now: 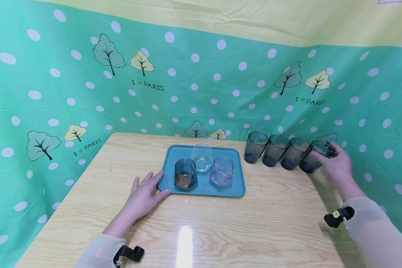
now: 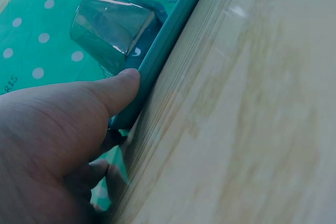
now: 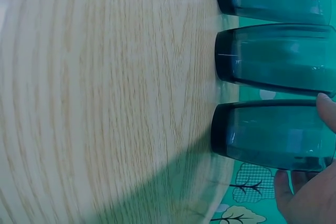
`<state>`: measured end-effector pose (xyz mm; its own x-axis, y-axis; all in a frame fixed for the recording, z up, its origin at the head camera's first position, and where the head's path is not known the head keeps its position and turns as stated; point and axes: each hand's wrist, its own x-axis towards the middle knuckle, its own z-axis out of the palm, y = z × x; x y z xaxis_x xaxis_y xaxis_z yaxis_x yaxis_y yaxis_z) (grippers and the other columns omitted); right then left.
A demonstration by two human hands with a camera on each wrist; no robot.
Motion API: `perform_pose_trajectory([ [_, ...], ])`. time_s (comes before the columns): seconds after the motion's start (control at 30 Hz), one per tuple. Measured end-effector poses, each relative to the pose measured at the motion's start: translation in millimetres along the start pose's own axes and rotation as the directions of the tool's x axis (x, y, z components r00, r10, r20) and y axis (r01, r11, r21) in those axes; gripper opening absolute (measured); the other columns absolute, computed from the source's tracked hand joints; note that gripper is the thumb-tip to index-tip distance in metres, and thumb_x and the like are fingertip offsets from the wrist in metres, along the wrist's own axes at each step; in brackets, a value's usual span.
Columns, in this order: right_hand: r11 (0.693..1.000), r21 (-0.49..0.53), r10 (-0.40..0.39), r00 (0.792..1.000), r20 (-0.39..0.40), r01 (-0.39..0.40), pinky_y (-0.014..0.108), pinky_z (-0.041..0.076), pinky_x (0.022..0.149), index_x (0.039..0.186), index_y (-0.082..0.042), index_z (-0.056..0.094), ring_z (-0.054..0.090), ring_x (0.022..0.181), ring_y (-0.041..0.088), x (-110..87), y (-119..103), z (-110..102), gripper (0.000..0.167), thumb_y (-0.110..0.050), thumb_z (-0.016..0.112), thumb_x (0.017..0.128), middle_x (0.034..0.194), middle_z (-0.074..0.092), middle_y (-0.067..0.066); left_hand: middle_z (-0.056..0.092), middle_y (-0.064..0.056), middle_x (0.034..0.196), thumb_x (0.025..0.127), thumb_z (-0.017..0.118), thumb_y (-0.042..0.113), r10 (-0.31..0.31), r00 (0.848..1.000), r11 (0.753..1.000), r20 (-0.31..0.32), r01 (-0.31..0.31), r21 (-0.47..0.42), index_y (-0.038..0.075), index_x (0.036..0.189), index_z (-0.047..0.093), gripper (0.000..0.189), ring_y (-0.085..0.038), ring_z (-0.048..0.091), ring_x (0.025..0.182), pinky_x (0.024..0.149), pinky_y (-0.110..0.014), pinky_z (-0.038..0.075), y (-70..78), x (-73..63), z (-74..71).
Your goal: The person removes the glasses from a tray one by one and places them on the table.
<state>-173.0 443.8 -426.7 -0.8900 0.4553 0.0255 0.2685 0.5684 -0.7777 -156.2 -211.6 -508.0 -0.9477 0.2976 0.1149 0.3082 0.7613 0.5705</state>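
My left hand (image 1: 143, 197) rests at the near left corner of a blue tray (image 1: 206, 191). Its thumb touches the front rim, and the spread fingers lie by the left side. On the tray stand a grey tumbler (image 1: 185, 175), a clear glass (image 1: 202, 158) and a pinkish glass (image 1: 222, 172). At the back right, several tall dark tinted glasses stand upright in a row. The rightmost tall glass (image 3: 270, 132) is between the thumb and fingers of my right hand (image 1: 338, 163), which grips it near the rim.
Beside the held glass are other tall glasses (image 1: 295, 153), set close together. A polka-dot cloth (image 1: 194, 70) hangs behind the wooden table (image 1: 241, 230) and along its sides. Light glares off the tabletop near its front.
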Motion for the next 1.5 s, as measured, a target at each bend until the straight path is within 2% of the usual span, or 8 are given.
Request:
perform_pose_trajectory([
  [0.2,1.000,-0.007,-0.020,1.000,0.013,0.020,0.075,0.011,0.128,0.178,-0.016,0.003,-0.003,0.165,0.053,-1.6,2.1,-0.1,0.115,-0.058,0.077,0.101,0.183,-0.005,0.019,0.049,-0.025,0.166,0.108,0.073,0.042,-0.003,1.000,1.000,0.001,0.003,-0.002,-0.001,0.168,0.042,0.080,-0.050,0.026,0.163,0.128,-0.074,-0.003,0.4,-0.8,-0.5],
  [0.37,0.999,-0.012,-0.037,0.999,0.019,0.037,0.079,0.013,0.125,0.178,-0.017,-0.002,-0.001,0.164,0.058,-4.7,7.1,0.1,0.119,-0.059,0.077,0.100,0.182,-0.007,0.021,0.048,-0.025,0.167,0.108,0.073,0.043,-0.003,1.000,1.000,0.003,0.003,-0.008,0.000,0.168,0.042,0.081,-0.049,0.025,0.163,0.128,-0.074,-0.003,0.7,-1.3,-0.7],
  [0.6,0.999,0.039,0.001,1.000,0.013,-0.001,0.075,0.030,0.123,0.178,-0.016,-0.008,0.020,0.160,0.058,-13.2,11.5,-1.3,0.122,-0.057,0.077,0.101,0.181,0.007,0.028,0.048,-0.025,0.167,0.108,0.073,0.043,0.001,1.000,1.000,0.003,-0.001,-0.003,0.000,0.168,0.041,0.081,-0.049,0.026,0.163,0.129,-0.073,-0.003,1.2,-0.8,-0.4],
  [0.7,0.999,0.040,0.008,1.000,-0.005,-0.008,0.072,0.031,0.124,0.177,-0.018,-0.009,0.023,0.161,0.055,-17.5,9.9,-4.9,0.121,-0.056,0.077,0.101,0.181,0.010,0.026,0.048,-0.025,0.167,0.108,0.073,0.043,0.002,1.000,1.000,0.002,-0.002,-0.004,0.000,0.168,0.041,0.081,-0.049,0.026,0.163,0.129,-0.073,-0.003,1.9,-0.7,-0.7],
  [0.93,0.999,0.016,-0.040,0.997,-0.059,0.041,0.067,0.029,0.127,0.178,-0.021,-0.007,0.023,0.162,0.053,-28.8,-4.3,-12.2,0.118,-0.053,0.078,0.102,0.182,0.011,0.023,0.048,-0.025,0.167,0.108,0.073,0.042,-0.002,1.000,1.000,0.003,0.002,-0.009,-0.001,0.168,0.042,0.080,-0.050,0.025,0.163,0.128,-0.074,-0.004,4.0,-0.8,-2.5],
  [1.13,0.997,0.010,-0.072,0.994,-0.079,0.073,0.067,0.027,0.128,0.179,-0.022,-0.003,0.021,0.162,0.052,-40.7,-17.8,-10.5,0.117,-0.052,0.079,0.101,0.182,0.011,0.021,0.048,-0.025,0.166,0.108,0.074,0.040,0.000,1.000,1.000,-0.002,0.000,-0.011,-0.001,0.168,0.042,0.080,-0.050,0.025,0.163,0.128,-0.074,-0.004,4.5,-0.2,-3.1],
  [1.5,0.990,0.035,-0.128,0.983,-0.130,0.133,0.052,0.026,0.133,0.179,-0.035,0.004,0.021,0.165,0.036,-66.3,-55.1,-0.4,0.110,-0.050,0.081,0.101,0.182,0.016,0.011,0.049,-0.026,0.165,0.108,0.075,0.039,-0.007,1.000,1.000,0.001,0.007,-0.014,-0.002,0.167,0.042,0.079,-0.050,0.026,0.162,0.128,-0.074,-0.003,7.1,-0.6,-4.0],
])
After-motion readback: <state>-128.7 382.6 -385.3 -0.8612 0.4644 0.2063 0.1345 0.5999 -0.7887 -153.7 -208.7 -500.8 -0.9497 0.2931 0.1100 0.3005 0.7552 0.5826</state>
